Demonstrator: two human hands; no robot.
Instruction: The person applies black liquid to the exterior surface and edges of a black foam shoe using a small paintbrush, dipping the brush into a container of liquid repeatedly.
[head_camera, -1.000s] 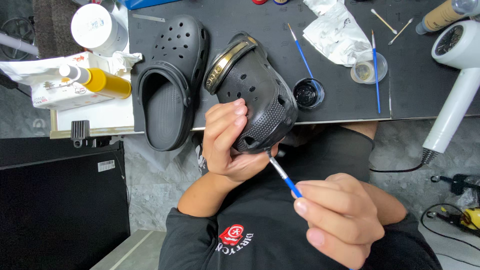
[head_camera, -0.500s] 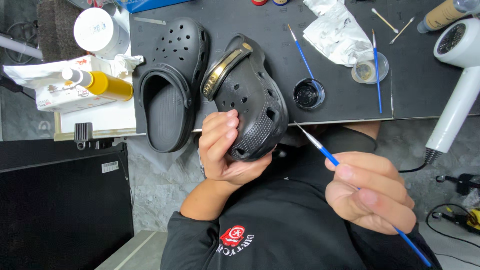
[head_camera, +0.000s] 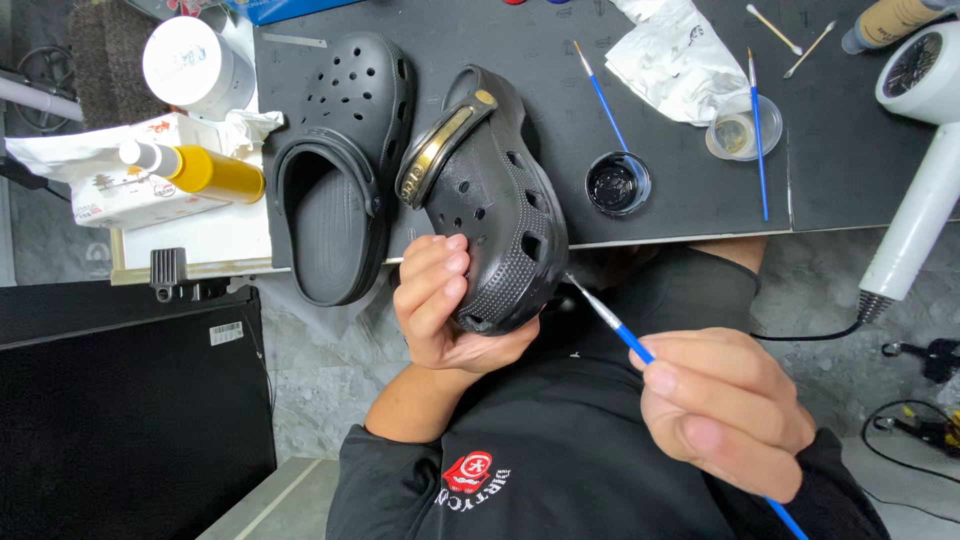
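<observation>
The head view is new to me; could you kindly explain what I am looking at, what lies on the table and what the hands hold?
There is no machine: a camera worn on a person's head looks down at their own bare hands. The left hand grips a black clog with a gold strap. The right hand holds a thin blue paintbrush, its tip at the clog's edge. On the dark table lie a second black clog, a small pot of black paint, two more blue brushes, crumpled foil, a yellow bottle and a white hair dryer.
</observation>
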